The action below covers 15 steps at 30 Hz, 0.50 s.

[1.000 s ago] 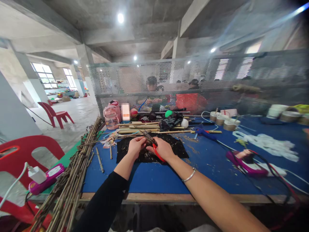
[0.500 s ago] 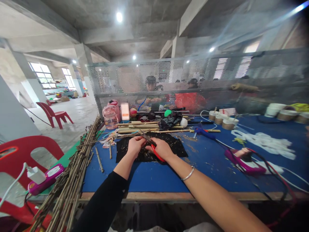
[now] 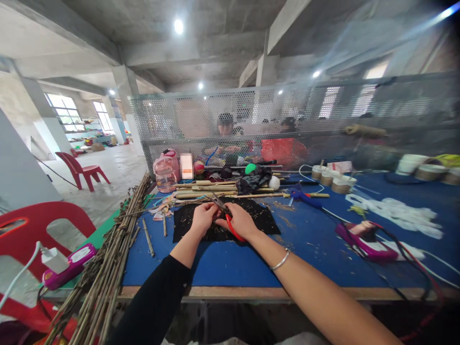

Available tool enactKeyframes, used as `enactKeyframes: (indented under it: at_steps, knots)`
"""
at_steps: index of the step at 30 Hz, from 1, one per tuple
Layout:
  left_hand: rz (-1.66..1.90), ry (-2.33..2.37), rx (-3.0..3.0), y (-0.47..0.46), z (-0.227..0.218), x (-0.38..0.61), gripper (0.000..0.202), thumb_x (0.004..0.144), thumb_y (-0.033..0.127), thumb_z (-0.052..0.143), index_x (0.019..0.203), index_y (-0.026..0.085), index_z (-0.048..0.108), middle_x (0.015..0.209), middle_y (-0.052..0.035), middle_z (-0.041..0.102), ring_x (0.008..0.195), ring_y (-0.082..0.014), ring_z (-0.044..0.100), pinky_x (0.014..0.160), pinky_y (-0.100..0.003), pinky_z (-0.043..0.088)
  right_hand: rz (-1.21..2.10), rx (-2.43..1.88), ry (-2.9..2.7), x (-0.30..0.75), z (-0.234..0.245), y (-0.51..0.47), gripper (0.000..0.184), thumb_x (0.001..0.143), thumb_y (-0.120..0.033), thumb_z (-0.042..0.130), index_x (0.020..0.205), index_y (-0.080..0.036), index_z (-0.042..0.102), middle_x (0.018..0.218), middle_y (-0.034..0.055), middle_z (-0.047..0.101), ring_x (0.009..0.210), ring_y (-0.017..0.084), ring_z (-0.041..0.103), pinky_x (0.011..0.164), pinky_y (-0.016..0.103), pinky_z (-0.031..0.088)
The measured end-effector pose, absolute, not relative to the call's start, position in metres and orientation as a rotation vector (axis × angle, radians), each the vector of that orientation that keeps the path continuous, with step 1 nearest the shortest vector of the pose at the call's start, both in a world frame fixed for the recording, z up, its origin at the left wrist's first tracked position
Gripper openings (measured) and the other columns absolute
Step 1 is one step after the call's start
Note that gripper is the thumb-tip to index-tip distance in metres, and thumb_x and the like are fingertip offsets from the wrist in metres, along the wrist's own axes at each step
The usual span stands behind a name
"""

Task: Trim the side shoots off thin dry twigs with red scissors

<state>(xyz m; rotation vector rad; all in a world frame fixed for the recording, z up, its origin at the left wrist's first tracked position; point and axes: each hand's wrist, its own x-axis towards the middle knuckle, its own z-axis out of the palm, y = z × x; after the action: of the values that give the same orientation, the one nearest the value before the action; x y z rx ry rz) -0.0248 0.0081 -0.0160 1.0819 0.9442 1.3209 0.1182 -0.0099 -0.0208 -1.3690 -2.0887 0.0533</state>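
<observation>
My right hand [image 3: 240, 221] is closed around red-handled scissors [image 3: 234, 229], whose metal blades point up and to the left, toward my other hand. Close beside the blades, my left hand [image 3: 203, 218] has its fingers pinched together; whatever they hold is too small to make out. Both hands are over a black cloth [image 3: 264, 223] strewn with small pale-brown clippings. The cloth lies on the blue tabletop [image 3: 230, 268].
Long dry stems [image 3: 104, 268] lie bundled along the left edge. Behind the cloth are bamboo sticks [image 3: 204, 194] and a pink jug [image 3: 165, 175]. A blue glue gun [image 3: 305, 197] and a purple power strip [image 3: 364, 243] lie right. Beyond the perforated metal screen [image 3: 201, 110], a person sits.
Almost nothing differs. Both hands stay over the black cloth, with the scissors still in my right hand; the view has shifted very slightly.
</observation>
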Motion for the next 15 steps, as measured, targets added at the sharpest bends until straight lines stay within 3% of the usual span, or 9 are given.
enactKeyframes:
  at_steps: [6,15]
  knots:
    - [1.347,0.945,1.147,0.0066,-0.0155,-0.0235,0.021,0.061,0.031,0.066,0.071,0.012,0.067,0.060,-0.0012,0.062,0.053,-0.0090,0.053,0.056,-0.021,0.042,0.158,-1.316,-2.078,0.1186,-0.0221,-0.0092,0.039,0.077,-0.047,0.055,0.106,-0.020,0.054,0.094,0.0063,0.062,0.086,0.018,0.058,0.074,0.026,0.042]
    - [1.384,1.012,1.144,0.0061,-0.0156,-0.0247,0.018,0.063,0.031,0.064,0.064,0.012,0.063,0.054,-0.0002,0.059,0.047,-0.0078,0.049,0.050,-0.019,0.040,0.182,-1.458,-2.070,0.1181,-0.0202,-0.0126,0.041,0.076,-0.055,0.054,0.103,-0.025,0.058,0.092,0.0056,0.066,0.087,0.020,0.062,0.071,0.025,0.042]
